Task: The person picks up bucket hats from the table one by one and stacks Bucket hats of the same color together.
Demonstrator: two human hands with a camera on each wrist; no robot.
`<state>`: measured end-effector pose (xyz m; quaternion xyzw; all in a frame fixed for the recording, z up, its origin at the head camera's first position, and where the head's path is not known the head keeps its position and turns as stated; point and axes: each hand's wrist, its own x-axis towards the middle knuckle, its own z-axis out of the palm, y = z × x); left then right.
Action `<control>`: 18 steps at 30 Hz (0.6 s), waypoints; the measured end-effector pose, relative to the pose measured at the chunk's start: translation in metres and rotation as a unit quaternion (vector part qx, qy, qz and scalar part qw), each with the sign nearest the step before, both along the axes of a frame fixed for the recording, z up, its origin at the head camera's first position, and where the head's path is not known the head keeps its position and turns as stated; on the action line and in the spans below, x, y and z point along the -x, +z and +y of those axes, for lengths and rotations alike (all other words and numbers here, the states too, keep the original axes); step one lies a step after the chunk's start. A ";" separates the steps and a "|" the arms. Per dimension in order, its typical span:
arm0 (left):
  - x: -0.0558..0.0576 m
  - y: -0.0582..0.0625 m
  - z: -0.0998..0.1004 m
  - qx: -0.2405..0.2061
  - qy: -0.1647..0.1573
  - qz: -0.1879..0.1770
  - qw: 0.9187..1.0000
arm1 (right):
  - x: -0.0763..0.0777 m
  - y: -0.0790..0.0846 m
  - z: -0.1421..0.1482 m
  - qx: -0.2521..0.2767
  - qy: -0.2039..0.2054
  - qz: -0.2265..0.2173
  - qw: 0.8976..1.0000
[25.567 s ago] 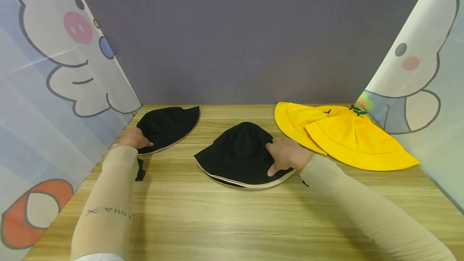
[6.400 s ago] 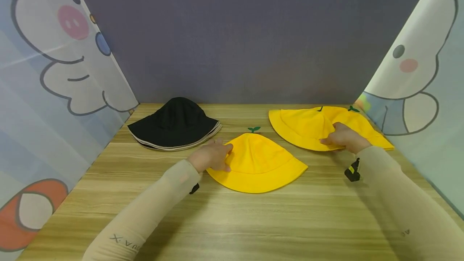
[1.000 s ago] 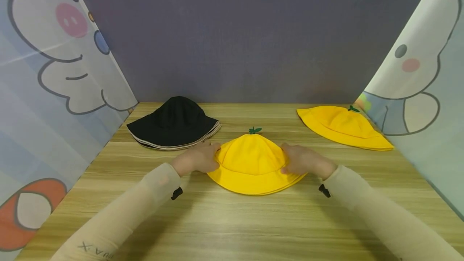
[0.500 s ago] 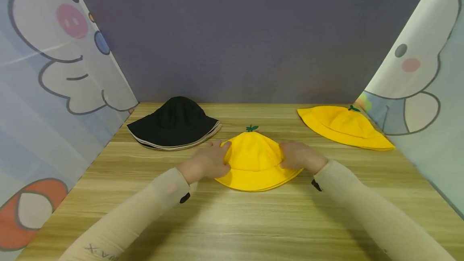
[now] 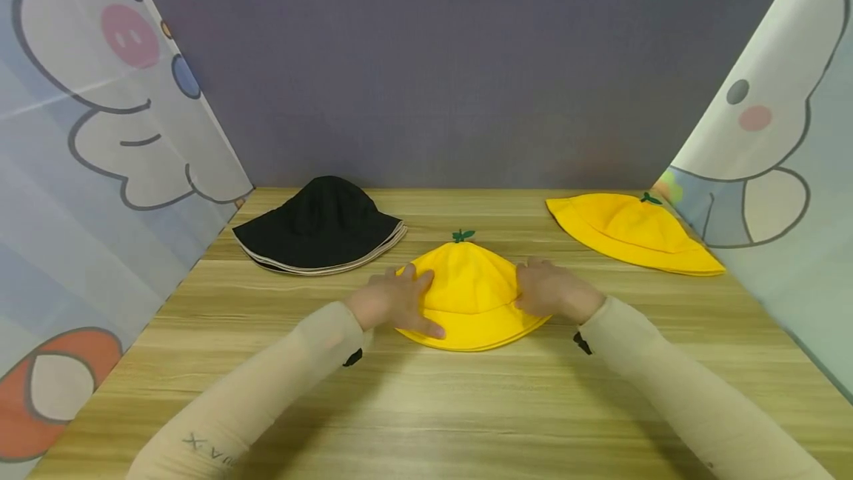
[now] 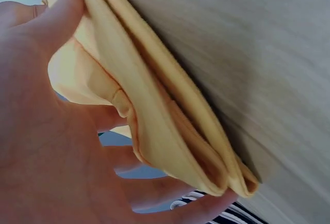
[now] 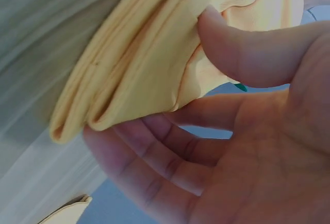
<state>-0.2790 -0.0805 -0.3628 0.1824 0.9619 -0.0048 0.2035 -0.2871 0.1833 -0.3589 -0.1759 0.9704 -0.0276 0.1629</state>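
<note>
Two nested yellow bucket hats (image 5: 469, 280) with green sprouts on top sit in the middle of the table; both wrist views show doubled brims (image 6: 170, 100). My left hand (image 5: 400, 302) rests against their left side, fingers spread, the thumb on the front of the brim and the other fingers reaching round behind. On the right side my right hand (image 5: 553, 291) holds the hats, its thumb (image 7: 227, 44) on the brim and its bent fingers (image 7: 154, 157) behind the edge.
Black bucket hats (image 5: 323, 232) with pale-edged brims lie stacked at the back left. Another yellow bucket hat (image 5: 636, 232) lies at the back right. A grey panel (image 5: 426, 72) closes the wooden table's (image 5: 453, 421) rear, with cartoon-printed curtains on both sides.
Earlier the black hats were stacked at left, then a second yellow hat went over the centre one. Lately the stack shifted slightly back and left; my left fingers have spread.
</note>
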 end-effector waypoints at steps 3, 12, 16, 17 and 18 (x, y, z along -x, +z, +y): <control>0.004 0.001 0.002 0.011 0.000 -0.009 1.000 | 0.001 0.000 0.004 0.018 -0.013 -0.003 1.000; 0.006 0.002 0.003 0.009 0.000 -0.015 1.000 | 0.002 0.006 0.029 0.096 -0.030 -0.010 0.995; 0.006 0.002 0.004 0.012 -0.001 -0.015 1.000 | 0.005 0.007 0.039 0.099 -0.050 -0.016 0.994; 0.006 0.001 0.004 0.013 -0.001 -0.015 1.000 | 0.006 0.008 0.041 0.100 -0.057 -0.019 0.993; 0.006 0.001 0.003 0.014 -0.001 -0.014 1.000 | 0.007 0.008 0.043 0.098 -0.060 -0.017 0.993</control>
